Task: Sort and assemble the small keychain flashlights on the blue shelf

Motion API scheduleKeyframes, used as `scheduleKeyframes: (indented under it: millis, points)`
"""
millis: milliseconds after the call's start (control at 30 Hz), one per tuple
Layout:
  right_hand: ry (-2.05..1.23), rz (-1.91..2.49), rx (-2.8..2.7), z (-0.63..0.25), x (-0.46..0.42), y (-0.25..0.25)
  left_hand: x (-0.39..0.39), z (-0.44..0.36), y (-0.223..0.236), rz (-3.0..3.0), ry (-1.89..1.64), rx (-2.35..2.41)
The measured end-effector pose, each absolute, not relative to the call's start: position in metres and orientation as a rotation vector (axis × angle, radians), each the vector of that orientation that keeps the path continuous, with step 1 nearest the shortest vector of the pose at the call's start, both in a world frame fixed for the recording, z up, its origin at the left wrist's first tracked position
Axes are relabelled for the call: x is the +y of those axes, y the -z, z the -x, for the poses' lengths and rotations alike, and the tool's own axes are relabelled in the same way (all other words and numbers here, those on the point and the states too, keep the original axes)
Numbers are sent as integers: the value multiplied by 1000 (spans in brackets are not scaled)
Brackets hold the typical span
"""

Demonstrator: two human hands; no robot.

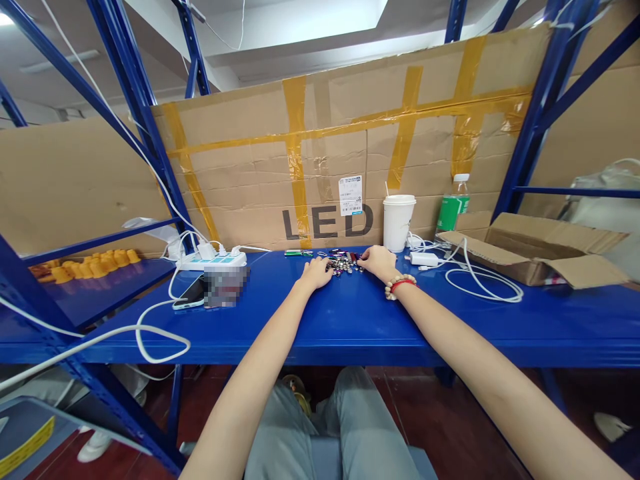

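Observation:
A small heap of shiny metal pieces [344, 265] lies on the blue shelf top [350, 313] between my two hands, too small to name piece by piece. My left hand [317, 274] rests at the heap's left edge, its fingers somewhat apart and touching the nearest pieces. On the right side, my right hand [379, 263] has thumb and fingertips drawn together at the heap's edge; what they hold, if anything, is too small to make out. Behind the heap lie thin coloured items, among them a green one [299, 253].
A white paper cup [399, 223] and a green-labelled bottle [454, 203] stand behind my right hand. Farther right are a white cable [493, 298] and an open cardboard box [525, 250]. To the left lie a power strip [215, 261] and a phone [193, 293]. Cardboard [240, 187] walls the back.

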State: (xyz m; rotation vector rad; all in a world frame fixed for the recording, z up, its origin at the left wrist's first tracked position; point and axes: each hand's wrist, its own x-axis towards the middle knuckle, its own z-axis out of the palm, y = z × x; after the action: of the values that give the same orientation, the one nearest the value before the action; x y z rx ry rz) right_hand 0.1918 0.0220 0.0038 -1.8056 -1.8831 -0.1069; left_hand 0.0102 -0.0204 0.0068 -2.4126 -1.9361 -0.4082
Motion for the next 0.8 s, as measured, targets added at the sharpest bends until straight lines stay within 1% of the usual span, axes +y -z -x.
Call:
scheduleKeyframes:
  millis: [533, 700, 800]
  points:
    - [209, 1819, -1843, -188, 17, -10, -20, -10, -7, 2413, 407, -1921]
    - [196, 1486, -1673, -190, 22, -7, -19, -10, -4, 2419, 474, -1936]
    - [190, 1229, -1700, -186, 20, -6, -19, -10, -3, 2416, 583, -1927]
